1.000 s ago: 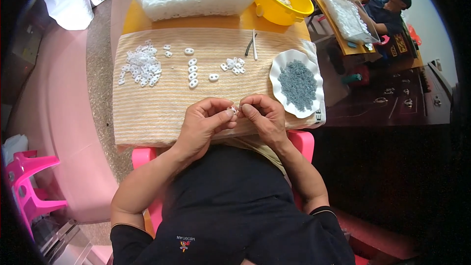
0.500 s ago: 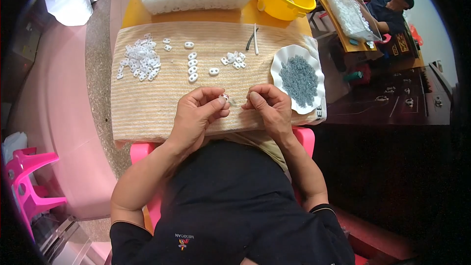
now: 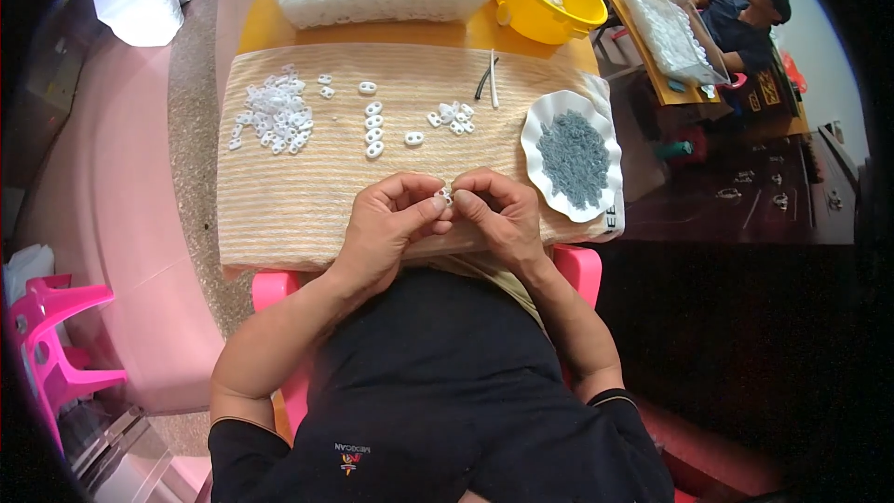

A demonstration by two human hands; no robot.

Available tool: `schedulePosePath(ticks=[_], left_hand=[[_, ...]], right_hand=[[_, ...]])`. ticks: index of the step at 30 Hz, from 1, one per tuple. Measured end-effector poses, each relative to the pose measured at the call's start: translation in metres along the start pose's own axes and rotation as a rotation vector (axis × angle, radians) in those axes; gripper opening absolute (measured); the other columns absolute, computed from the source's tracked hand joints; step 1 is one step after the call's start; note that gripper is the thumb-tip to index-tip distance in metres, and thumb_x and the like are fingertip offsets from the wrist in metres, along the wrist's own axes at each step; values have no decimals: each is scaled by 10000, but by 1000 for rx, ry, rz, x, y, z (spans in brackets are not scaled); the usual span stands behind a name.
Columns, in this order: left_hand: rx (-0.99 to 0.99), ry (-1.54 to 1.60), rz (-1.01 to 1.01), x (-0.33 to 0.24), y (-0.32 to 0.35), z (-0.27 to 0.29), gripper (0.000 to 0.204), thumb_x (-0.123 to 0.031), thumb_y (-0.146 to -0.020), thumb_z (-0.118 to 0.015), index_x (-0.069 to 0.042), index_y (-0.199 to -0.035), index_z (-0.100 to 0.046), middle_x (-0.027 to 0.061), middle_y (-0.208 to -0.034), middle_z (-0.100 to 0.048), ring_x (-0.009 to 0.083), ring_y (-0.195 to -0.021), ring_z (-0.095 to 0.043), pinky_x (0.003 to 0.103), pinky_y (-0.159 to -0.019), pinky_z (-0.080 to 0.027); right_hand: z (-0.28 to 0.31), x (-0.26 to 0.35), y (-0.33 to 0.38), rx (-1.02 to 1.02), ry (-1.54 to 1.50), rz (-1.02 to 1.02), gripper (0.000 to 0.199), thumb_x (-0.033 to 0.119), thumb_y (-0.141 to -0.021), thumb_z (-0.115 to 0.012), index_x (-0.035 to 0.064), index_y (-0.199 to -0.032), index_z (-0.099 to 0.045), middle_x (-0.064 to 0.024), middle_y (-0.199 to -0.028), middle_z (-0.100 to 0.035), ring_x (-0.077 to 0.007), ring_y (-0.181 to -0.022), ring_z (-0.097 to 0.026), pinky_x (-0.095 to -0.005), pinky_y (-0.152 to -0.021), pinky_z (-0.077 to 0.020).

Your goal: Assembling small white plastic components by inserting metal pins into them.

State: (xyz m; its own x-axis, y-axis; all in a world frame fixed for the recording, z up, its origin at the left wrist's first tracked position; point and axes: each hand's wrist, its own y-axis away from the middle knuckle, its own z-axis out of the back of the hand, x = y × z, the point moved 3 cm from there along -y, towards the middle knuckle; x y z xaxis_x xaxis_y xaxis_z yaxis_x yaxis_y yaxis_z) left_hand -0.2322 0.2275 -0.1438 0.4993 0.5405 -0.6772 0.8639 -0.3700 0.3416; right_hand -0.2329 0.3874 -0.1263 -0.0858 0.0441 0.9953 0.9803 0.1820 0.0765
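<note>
My left hand (image 3: 386, 228) pinches a small white plastic piece with holes (image 3: 444, 195) between thumb and fingers, above the near part of the striped cloth. Right against it, my right hand (image 3: 507, 224) has thumb and forefinger pressed together at the piece's edge; whatever is in that pinch is too small to make out. Ahead on the cloth lie a column of white two-holed oval pieces (image 3: 374, 135), a lone oval piece (image 3: 414, 139), and a small cluster of white pieces (image 3: 456, 118). A white scalloped dish (image 3: 611, 168) to the right holds many short grey-blue tubes (image 3: 573, 158).
A larger heap of white pieces (image 3: 277, 112) lies on the cloth's left. One white and one black thin stick (image 3: 494, 84) lie toward the back. Behind stand a clear bin (image 3: 391, 9) of white pieces and a yellow basin (image 3: 559, 23). Another person (image 3: 740, 23) sits at a far-right table.
My right hand has moved left, closing the gap, so its fingertips now meet the white piece in my left hand. The view has shifted slightly.
</note>
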Motion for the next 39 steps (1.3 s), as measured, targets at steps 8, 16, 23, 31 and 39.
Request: schedulePosePath(ticks=[8,16,23,31,39], left_hand=[[10,4,13,0,0,0,166,-58,-870,-653,13,-1015,-619,56,-881,-654,100,-757,-632,224,-711,-552],[16,-5,26,0,0,0,163,-56,-870,-651,16,-1013,-620,60,-885,-655,100,-763,-634,224,-715,-552],[29,3,20,3,-1,2,165,-51,-870,-649,18,-1018,-627,62,-887,-657,102,-762,-632,227,-723,-550],[28,5,15,3,0,1,171,-59,-871,-654,24,-1020,-640,67,-893,-664,99,-767,-631,224,-725,-544],[1,-53,-10,4,0,1,180,-58,-871,-655,34,-1025,-640,75,-895,-667,101,-768,-638,215,-723,-541]], right_hand=[[-3,1,0,-4,6,19,94,59,-900,-624,-16,-954,-642,-24,-917,-645,-73,-834,-590,-215,-753,-477],[-2,1,1,-34,-15,19,105,77,-895,-635,-18,-938,-641,-26,-910,-637,-78,-831,-575,-213,-745,-462],[-2,-1,0,-1,-13,24,99,73,-895,-635,-19,-932,-640,-28,-909,-637,-80,-826,-577,-213,-744,-461],[-1,-3,-2,22,52,53,86,56,-893,-632,-24,-922,-650,-33,-894,-646,-78,-803,-586,-214,-722,-474],[-1,2,-3,33,59,-12,96,60,-891,-620,-29,-896,-655,-33,-828,-651,-71,-741,-591,-212,-686,-479]])
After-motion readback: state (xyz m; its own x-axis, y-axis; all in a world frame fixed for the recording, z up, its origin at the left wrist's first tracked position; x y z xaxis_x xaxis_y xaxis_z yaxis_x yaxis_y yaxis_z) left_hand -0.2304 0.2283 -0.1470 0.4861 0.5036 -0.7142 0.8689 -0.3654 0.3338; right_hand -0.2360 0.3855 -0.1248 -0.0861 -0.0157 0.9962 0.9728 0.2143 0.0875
